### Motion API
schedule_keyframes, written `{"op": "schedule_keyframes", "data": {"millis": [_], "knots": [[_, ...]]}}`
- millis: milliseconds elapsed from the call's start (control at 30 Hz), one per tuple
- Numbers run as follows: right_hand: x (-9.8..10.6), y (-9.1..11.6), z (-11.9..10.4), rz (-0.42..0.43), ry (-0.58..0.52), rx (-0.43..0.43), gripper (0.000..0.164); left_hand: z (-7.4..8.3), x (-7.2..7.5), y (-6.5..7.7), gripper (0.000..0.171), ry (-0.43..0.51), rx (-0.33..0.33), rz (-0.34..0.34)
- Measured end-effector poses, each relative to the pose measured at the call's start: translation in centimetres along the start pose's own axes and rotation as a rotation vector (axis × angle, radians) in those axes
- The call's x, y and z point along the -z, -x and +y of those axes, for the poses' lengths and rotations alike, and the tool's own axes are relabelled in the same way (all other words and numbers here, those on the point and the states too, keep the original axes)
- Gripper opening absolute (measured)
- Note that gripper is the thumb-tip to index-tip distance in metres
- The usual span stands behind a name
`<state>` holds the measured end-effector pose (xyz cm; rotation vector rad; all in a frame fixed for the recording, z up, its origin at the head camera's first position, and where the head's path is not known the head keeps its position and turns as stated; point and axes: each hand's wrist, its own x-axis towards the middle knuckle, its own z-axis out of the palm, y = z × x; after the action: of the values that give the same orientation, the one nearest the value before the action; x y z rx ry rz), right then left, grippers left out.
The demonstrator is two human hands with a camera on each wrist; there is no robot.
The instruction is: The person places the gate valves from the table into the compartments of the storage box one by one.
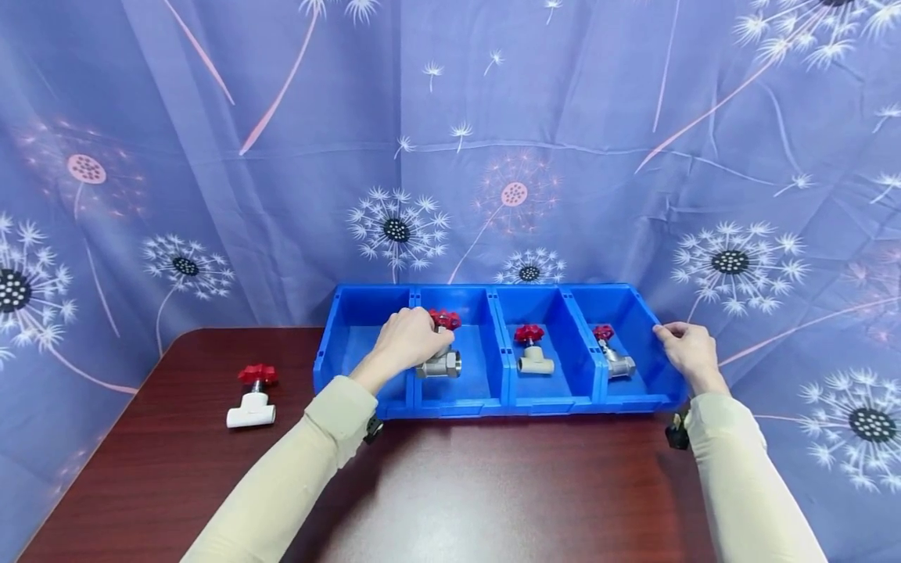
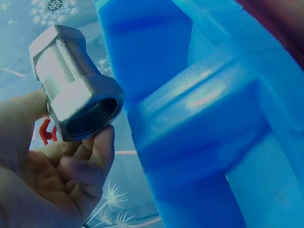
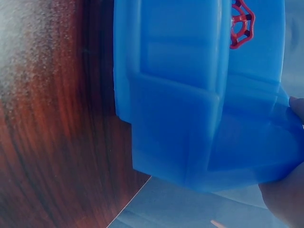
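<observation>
Left grip (image 1: 411,338) holds valve (image 1: 439,365), long axis sideways, at second bin (image 1: 475,381) from left; right grip (image 1: 690,353) (farther off) pinches end bin's rim (image 1: 644,307).

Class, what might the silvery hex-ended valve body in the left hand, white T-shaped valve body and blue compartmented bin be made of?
Silvery valve body: apparently metal, shiny; gleaming facets.
White valve body: probably plastic, smooth; even colour, no metallic sheen.
Blue bin: likely plastic, satin; soft highlights.

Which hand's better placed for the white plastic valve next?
Left hand, probably, after releasing its silver metal valve: nearer the white valve. Right hand grips the blue plastic bin's right edge.
</observation>
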<state>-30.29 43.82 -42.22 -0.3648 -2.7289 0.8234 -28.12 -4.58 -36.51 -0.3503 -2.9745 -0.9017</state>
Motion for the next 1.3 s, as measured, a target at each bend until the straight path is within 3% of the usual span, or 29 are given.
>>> {"op": "schedule_keyframes", "data": {"millis": [233, 433, 633, 1067, 1300], "knots": [[0.6, 0.4, 0.5, 0.006, 0.001, 0.01, 0.048, 1.4, -1.9, -2.6, 0.034, 0.018, -0.015, -0.04], [1.2, 0.7, 1.1, -0.008, 0.008, -0.006, 0.051, 2.7, -3.3, -4.3, 0.038, -0.023, -0.024, -0.058], [0.9, 0.3, 1.0, 0.005, 0.005, 0.009, 0.051, 2.6, -4.6, -4.8, 0.04, -0.085, 0.052, -0.082], [0.1, -0.1, 0.6, -0.004, -0.011, -0.027, 0.052, 2.2, -8.0, -5.8, 0.024, -0.192, 0.154, -0.041], [-0.2, 0.0, 0.5, -0.006, -0.007, -0.024, 0.051, 1.6, -8.6, -6.2, 0.021, -0.232, 0.209, -0.035]]}}
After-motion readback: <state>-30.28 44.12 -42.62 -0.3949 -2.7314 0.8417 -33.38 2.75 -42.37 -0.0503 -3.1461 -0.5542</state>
